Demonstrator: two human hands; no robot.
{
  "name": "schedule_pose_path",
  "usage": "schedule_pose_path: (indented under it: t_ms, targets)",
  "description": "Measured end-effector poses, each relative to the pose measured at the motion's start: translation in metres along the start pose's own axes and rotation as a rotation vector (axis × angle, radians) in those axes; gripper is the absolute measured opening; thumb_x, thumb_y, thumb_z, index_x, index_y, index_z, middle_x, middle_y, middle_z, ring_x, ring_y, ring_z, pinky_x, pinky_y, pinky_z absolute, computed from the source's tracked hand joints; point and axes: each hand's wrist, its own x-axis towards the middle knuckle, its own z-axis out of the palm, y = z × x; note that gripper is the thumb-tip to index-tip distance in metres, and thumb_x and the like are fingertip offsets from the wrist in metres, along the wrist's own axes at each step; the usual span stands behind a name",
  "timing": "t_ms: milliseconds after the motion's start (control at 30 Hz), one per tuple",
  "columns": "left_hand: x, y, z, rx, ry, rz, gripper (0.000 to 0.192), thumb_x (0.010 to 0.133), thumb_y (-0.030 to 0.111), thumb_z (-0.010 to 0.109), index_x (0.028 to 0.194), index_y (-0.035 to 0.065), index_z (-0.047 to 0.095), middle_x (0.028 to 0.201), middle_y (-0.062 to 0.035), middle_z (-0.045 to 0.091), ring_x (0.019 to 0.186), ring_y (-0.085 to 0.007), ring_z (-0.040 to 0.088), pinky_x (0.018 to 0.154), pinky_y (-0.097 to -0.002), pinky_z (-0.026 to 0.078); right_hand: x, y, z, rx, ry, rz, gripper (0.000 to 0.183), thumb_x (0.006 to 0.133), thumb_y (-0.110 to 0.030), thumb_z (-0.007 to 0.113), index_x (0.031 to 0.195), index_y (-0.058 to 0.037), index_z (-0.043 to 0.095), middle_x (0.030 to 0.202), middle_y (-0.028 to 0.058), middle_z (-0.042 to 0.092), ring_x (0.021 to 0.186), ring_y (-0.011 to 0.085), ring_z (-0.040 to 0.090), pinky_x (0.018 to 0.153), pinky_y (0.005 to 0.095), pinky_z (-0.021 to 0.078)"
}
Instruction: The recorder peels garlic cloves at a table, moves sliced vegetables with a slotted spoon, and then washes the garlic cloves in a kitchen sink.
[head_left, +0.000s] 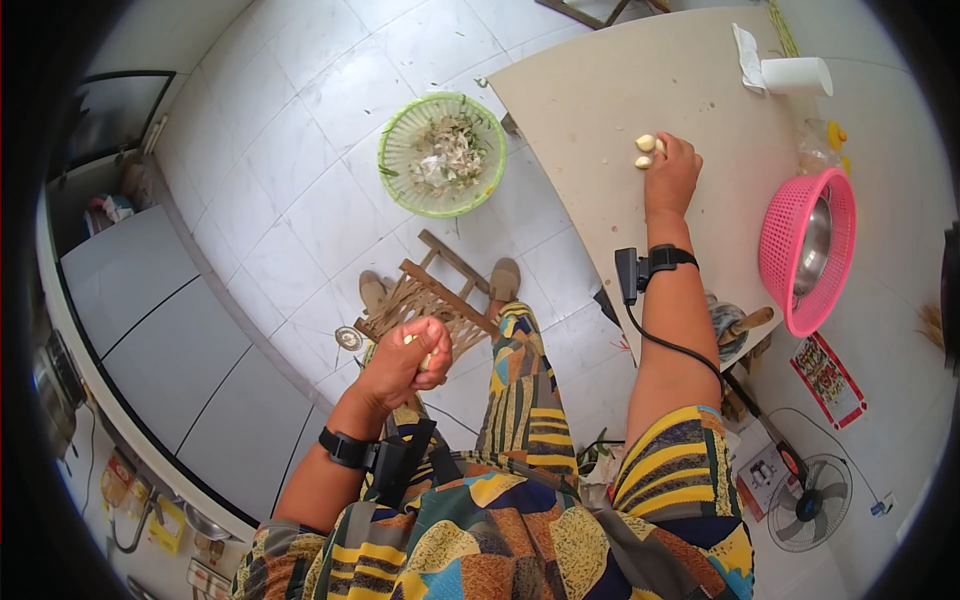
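Note:
My left hand (411, 358) is closed around several peeled garlic cloves (424, 361), raised over a low wooden stool with a woven seat (442, 307). On the beige table (577, 112), my right hand (673, 171) has its fingertips on a peeled garlic clove (661, 145); whether it is gripped cannot be told. Two more peeled cloves lie just left of those fingers, one (645, 142) above the other (643, 162). Both wrists wear black straps with devices.
A green plastic basket (390, 124) with peelings stands on the tiled floor. On the table are a pink colander (772, 247) holding a metal bowl (814, 251), a paper roll (796, 76) and a mortar with a wooden pestle (746, 325). A fan (810, 504) stands lower right.

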Motion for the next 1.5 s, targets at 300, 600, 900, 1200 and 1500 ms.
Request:
schedule_pose_path:
  t_ms: [300, 600, 900, 1200, 1500]
  targets:
    - [0.0, 0.0, -0.001, -0.16, -0.048, 0.085, 0.045, 0.102, 0.043, 0.037, 0.084, 0.0053, 0.052, 0.067, -0.0069, 0.049, 0.053, -0.0127, 0.04, 0.045, -0.0247, 0.036, -0.012, -0.016, -0.004, -0.066, 0.072, -0.195, 0.033, 0.086, -0.009, 0.064, 0.119, -0.0118, 0.064, 0.125, 0.0032, 0.057, 0.112, 0.0275, 0.047, 0.096, 0.0361, 0.0452]
    - [-0.001, 0.002, 0.016, -0.145, -0.065, 0.137, 0.031, 0.1, 0.032, 0.048, 0.099, 0.0036, 0.059, 0.095, -0.0124, 0.057, 0.082, -0.0216, 0.058, 0.06, -0.0318, 0.049, -0.012, -0.012, 0.015, 0.06, 0.064, -0.155, 0.029, 0.082, -0.003, 0.068, 0.11, -0.0098, 0.065, 0.118, 0.0056, 0.056, 0.113, 0.0289, 0.045, 0.094, 0.0372, 0.0458]
    - [-0.002, 0.0, 0.005, -0.216, -0.228, 0.158, 0.031, 0.101, 0.032, 0.047, 0.094, 0.0031, 0.056, 0.09, -0.0101, 0.058, 0.072, -0.0175, 0.056, 0.054, -0.0263, 0.042, -0.003, -0.01, 0.006, 0.06, 0.024, -0.014, 0.029, 0.08, -0.006, 0.071, 0.108, -0.0112, 0.067, 0.111, 0.0066, 0.055, 0.107, 0.029, 0.047, 0.092, 0.038, 0.0463]
    - [0.003, -0.005, 0.004, -0.15, -0.228, 0.167, 0.032, 0.102, 0.032, 0.046, 0.096, 0.0026, 0.056, 0.089, -0.0093, 0.058, 0.072, -0.017, 0.055, 0.055, -0.0263, 0.042, -0.01, -0.001, -0.013, 0.01, 0.094, 0.047, 0.04, 0.083, -0.027, 0.071, 0.118, -0.0096, 0.062, 0.125, 0.0125, 0.052, 0.118, 0.0319, 0.044, 0.101, 0.042, 0.0388]
    - [0.011, -0.011, 0.009, -0.047, -0.237, 0.148, 0.034, 0.101, 0.036, 0.045, 0.095, 0.0039, 0.055, 0.083, -0.0086, 0.054, 0.061, -0.0143, 0.048, 0.053, -0.0257, 0.039, -0.049, 0.006, 0.016, -0.013, 0.125, 0.211, 0.084, 0.079, -0.046, 0.072, 0.145, -0.0116, 0.031, 0.15, 0.0243, 0.022, 0.14, 0.0402, 0.018, 0.112, 0.0592, 0.0153]
